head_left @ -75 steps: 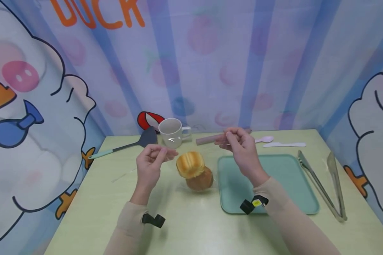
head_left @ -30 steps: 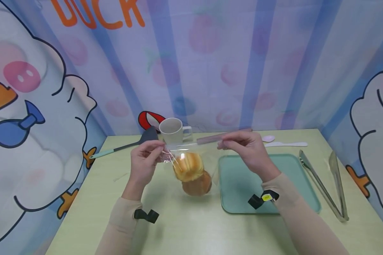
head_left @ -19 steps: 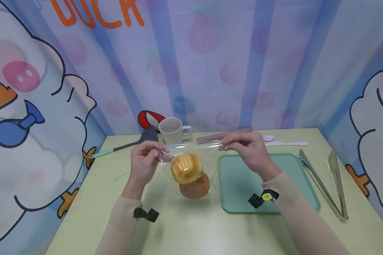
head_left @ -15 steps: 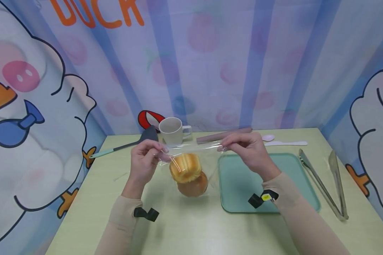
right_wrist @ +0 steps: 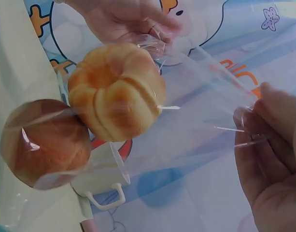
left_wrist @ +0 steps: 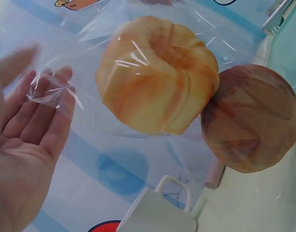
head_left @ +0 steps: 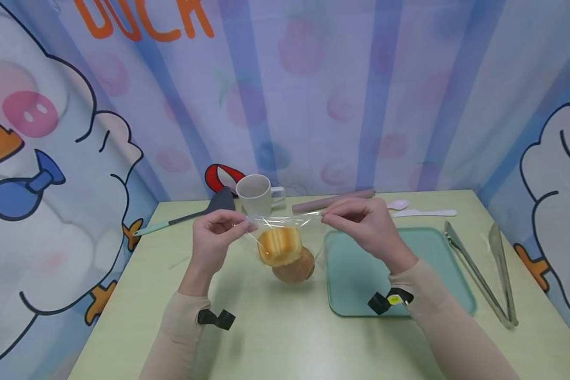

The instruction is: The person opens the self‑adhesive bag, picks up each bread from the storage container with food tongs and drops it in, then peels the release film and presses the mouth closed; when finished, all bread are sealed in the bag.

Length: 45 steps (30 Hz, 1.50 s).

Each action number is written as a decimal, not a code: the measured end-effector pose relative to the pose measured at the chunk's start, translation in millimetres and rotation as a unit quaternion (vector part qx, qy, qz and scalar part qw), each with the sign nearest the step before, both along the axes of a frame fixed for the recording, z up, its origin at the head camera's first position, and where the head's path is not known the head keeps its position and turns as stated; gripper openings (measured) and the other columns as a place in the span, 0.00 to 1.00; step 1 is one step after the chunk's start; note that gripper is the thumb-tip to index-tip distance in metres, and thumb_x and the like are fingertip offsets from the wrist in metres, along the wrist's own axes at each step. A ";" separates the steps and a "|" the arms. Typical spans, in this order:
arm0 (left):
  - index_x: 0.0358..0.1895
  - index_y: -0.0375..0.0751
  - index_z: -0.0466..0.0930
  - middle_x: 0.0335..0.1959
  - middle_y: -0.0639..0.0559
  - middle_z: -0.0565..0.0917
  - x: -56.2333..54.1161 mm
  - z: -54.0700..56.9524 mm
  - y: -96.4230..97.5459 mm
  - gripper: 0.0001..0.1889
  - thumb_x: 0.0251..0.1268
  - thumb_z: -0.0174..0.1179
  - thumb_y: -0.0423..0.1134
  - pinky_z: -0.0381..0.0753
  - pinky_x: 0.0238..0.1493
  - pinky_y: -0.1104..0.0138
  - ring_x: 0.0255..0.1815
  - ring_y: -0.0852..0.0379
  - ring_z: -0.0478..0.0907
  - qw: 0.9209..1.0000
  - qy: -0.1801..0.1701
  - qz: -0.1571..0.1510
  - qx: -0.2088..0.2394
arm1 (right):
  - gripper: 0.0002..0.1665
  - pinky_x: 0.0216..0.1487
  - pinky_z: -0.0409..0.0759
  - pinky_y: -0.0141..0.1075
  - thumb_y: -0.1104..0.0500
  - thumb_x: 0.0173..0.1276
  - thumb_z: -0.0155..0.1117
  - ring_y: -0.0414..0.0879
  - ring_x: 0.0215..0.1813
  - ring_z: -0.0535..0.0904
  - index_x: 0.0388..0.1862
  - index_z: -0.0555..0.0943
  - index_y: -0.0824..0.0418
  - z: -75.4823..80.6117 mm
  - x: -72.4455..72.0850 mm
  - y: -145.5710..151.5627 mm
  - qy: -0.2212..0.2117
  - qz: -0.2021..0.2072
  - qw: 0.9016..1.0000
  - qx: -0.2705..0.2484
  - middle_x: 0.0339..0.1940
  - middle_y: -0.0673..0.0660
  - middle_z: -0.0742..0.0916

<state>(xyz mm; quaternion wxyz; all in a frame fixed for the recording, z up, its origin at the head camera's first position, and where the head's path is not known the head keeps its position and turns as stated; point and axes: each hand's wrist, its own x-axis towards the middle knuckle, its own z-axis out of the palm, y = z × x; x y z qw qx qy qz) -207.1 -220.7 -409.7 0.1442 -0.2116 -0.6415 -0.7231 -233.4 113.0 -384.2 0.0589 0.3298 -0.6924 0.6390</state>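
Observation:
A clear plastic bag (right_wrist: pixel 186 125) hangs stretched between my two hands. Inside are a golden ribbed bread roll (head_left: pixel 279 246) and a smooth brown bun (head_left: pixel 294 265), pressed side by side. My right hand (head_left: pixel 366 227) pinches the bag's upper right edge between thumb and fingers. At the upper left edge is my left hand (head_left: pixel 214 240); in the left wrist view its thumb stands apart from the fairly straight fingers (left_wrist: pixel 53 113), with crinkled film lying against their tips. In the head view the ribbed roll overlaps part of the bun.
A green tray (head_left: pixel 404 303) lies right of the bag, with metal tongs (head_left: pixel 480 279) beyond it. Along the back are a spatula (head_left: pixel 185 218), a white mug (head_left: pixel 255 196), a mauve rod (head_left: pixel 332 201), a pink spoon (head_left: pixel 399 205) and a white knife (head_left: pixel 425 213).
Since the earliest frame the film has become visible, stretched between my hands. In the last half second both breads have shifted slightly up and right, and the left thumb and fingers have changed pose.

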 end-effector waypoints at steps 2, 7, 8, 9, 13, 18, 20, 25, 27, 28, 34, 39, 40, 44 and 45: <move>0.40 0.29 0.88 0.34 0.51 0.92 0.5 1.2 -0.8 0.05 0.62 0.72 0.24 0.90 0.43 0.64 0.33 0.56 0.89 0.999 -0.010 0.024 -0.025 | 0.05 0.42 0.89 0.37 0.72 0.64 0.76 0.46 0.44 0.90 0.39 0.92 0.68 0.1 -0.8 -0.9 -0.003 -0.012 1.000 -0.005 0.41 0.63 0.92; 0.41 0.28 0.86 0.34 0.51 0.92 -1.0 4.2 -5.3 0.10 0.57 0.72 0.17 0.90 0.42 0.59 0.34 0.54 0.92 0.998 -0.017 0.027 -0.056 | 0.07 0.42 0.90 0.38 0.75 0.60 0.77 0.45 0.43 0.91 0.37 0.92 0.69 0.8 -4.2 -0.3 -0.003 -0.012 1.000 -0.011 0.40 0.62 0.92; 0.41 0.29 0.86 0.34 0.52 0.92 -1.4 5.2 -6.3 0.11 0.56 0.71 0.16 0.90 0.41 0.59 0.34 0.54 0.92 0.997 -0.014 0.030 -0.064 | 0.07 0.42 0.90 0.38 0.76 0.60 0.77 0.44 0.43 0.91 0.36 0.92 0.69 0.8 -5.0 0.1 -0.002 -0.009 1.000 -0.011 0.39 0.61 0.93; 0.42 0.29 0.86 0.34 0.53 0.92 -1.9 6.0 -7.3 0.12 0.55 0.72 0.15 0.90 0.41 0.60 0.33 0.55 0.91 0.997 -0.010 0.035 -0.073 | 0.07 0.42 0.90 0.39 0.76 0.60 0.77 0.45 0.43 0.91 0.36 0.92 0.69 0.8 -5.6 0.6 -0.001 -0.006 1.000 -0.010 0.39 0.60 0.93; 0.45 0.27 0.87 0.32 0.55 0.91 -2.1 11.6 -8.3 0.14 0.55 0.74 0.17 0.90 0.38 0.63 0.32 0.57 0.91 0.993 -0.002 0.057 -0.104 | 0.05 0.43 0.90 0.40 0.76 0.61 0.76 0.46 0.44 0.91 0.35 0.91 0.70 0.4 -7.3 2.6 -0.003 0.002 1.000 -0.013 0.38 0.56 0.93; 0.44 0.20 0.85 0.33 0.50 0.91 -1.3 12.8 -1.5 0.11 0.61 0.73 0.23 0.90 0.43 0.63 0.33 0.56 0.90 0.996 -0.007 0.047 -0.081 | 0.04 0.44 0.90 0.40 0.75 0.63 0.74 0.47 0.45 0.91 0.36 0.90 0.71 -1.2 -8.5 2.4 -0.021 0.010 0.999 -0.031 0.39 0.55 0.93; 0.43 0.21 0.83 0.38 0.49 0.91 -0.5 10.5 3.9 0.08 0.65 0.69 0.23 0.90 0.47 0.62 0.38 0.55 0.89 0.998 -0.008 0.031 -0.052 | 0.04 0.44 0.90 0.39 0.75 0.64 0.74 0.47 0.45 0.90 0.37 0.89 0.71 -2.2 -8.5 1.4 -0.028 0.009 0.999 -0.036 0.39 0.56 0.92; 0.41 0.37 0.74 0.51 0.49 0.91 -1.5 3.6 20.0 0.04 0.80 0.52 0.29 0.83 0.63 0.52 0.54 0.50 0.88 1.000 -0.013 -0.021 -0.017 | 0.06 0.45 0.88 0.34 0.74 0.65 0.73 0.46 0.45 0.87 0.40 0.88 0.70 -2.8 -7.0 -3.6 -0.032 -0.015 0.999 -0.028 0.39 0.53 0.92; 0.42 0.43 0.68 0.51 0.49 0.91 -1.9 2.6 25.8 0.04 0.82 0.46 0.33 0.80 0.65 0.47 0.55 0.49 0.89 0.999 -0.032 -0.037 -0.004 | 0.07 0.45 0.87 0.34 0.73 0.67 0.72 0.45 0.45 0.86 0.43 0.87 0.70 -2.3 -6.3 -6.8 -0.033 -0.027 0.999 -0.016 0.39 0.52 0.91; 0.43 0.44 0.66 0.50 0.49 0.92 -1.2 3.0 28.2 0.03 0.82 0.45 0.35 0.81 0.64 0.47 0.54 0.49 0.89 0.998 -0.044 -0.035 0.002 | 0.08 0.46 0.86 0.33 0.73 0.67 0.72 0.44 0.45 0.86 0.44 0.86 0.71 -1.9 -5.9 -8.5 -0.037 -0.033 0.999 -0.011 0.40 0.54 0.91; 0.48 0.45 0.63 0.53 0.38 0.90 1.9 3.1 33.6 0.05 0.86 0.45 0.42 0.88 0.49 0.56 0.50 0.46 0.91 0.995 -0.098 0.012 -0.030 | 0.16 0.53 0.86 0.39 0.69 0.71 0.68 0.51 0.53 0.86 0.57 0.82 0.70 -0.3 -5.7 -16.2 -0.059 -0.052 0.996 0.049 0.53 0.66 0.88; 0.51 0.46 0.62 0.57 0.29 0.86 2.9 2.3 36.6 0.05 0.87 0.44 0.42 0.89 0.43 0.57 0.49 0.41 0.91 0.993 -0.100 0.022 -0.061 | 0.20 0.61 0.81 0.53 0.58 0.76 0.66 0.55 0.58 0.86 0.63 0.82 0.64 6.0 -4.1 -26.0 0.029 -0.069 0.987 0.144 0.58 0.60 0.88; 0.51 0.46 0.62 0.57 0.30 0.86 2.9 2.4 37.8 0.05 0.87 0.44 0.42 0.89 0.42 0.58 0.48 0.42 0.91 0.993 -0.096 0.020 -0.065 | 0.20 0.61 0.81 0.54 0.56 0.76 0.66 0.55 0.58 0.86 0.63 0.82 0.63 8.5 -3.4 -29.8 0.062 -0.080 0.982 0.161 0.58 0.59 0.88; 0.50 0.40 0.62 0.50 0.34 0.90 2.8 2.6 43.0 0.07 0.86 0.45 0.40 0.89 0.42 0.59 0.45 0.49 0.92 0.995 -0.076 0.004 -0.057 | 0.22 0.55 0.85 0.49 0.48 0.75 0.68 0.51 0.53 0.88 0.58 0.86 0.61 19.9 -0.3 -49.7 0.210 -0.123 0.943 0.225 0.54 0.56 0.90; 0.50 0.38 0.62 0.49 0.35 0.90 2.8 2.6 44.4 0.07 0.86 0.45 0.39 0.88 0.42 0.60 0.45 0.52 0.91 0.996 -0.072 -0.001 -0.055 | 0.22 0.53 0.86 0.47 0.46 0.75 0.69 0.50 0.51 0.89 0.56 0.87 0.61 22.4 0.6 -55.1 0.239 -0.129 0.932 0.238 0.52 0.56 0.91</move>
